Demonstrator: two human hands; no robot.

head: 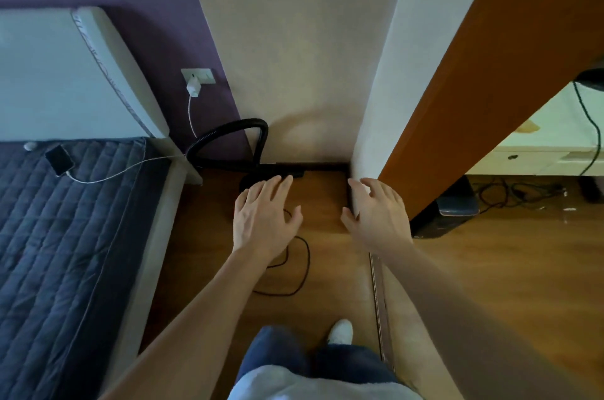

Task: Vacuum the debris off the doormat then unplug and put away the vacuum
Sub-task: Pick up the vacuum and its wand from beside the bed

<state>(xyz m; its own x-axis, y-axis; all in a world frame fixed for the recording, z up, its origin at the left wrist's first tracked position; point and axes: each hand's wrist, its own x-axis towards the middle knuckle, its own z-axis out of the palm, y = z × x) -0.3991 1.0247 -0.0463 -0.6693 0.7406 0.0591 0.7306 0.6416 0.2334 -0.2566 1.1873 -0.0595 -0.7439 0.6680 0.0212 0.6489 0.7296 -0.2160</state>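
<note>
A black vacuum [251, 180] stands on the wooden floor in the corner where the purple and cream walls meet, mostly hidden behind my left hand. Its black hose [228, 131] arches up from the body against the wall. Its black cord [302, 272] lies in loose loops on the floor beneath my left wrist. My left hand [264, 220] reaches toward the vacuum with fingers spread and holds nothing. My right hand [376, 213] hovers beside the white wall corner, fingers relaxed and empty. No doormat is in view.
A bed [65, 236] with a dark quilt fills the left, with a phone [58, 159] on it charging from a wall socket [199, 76]. An orange door [490, 73] stands open at right, with a dark stool [454, 207], tangled cables and a white desk beyond.
</note>
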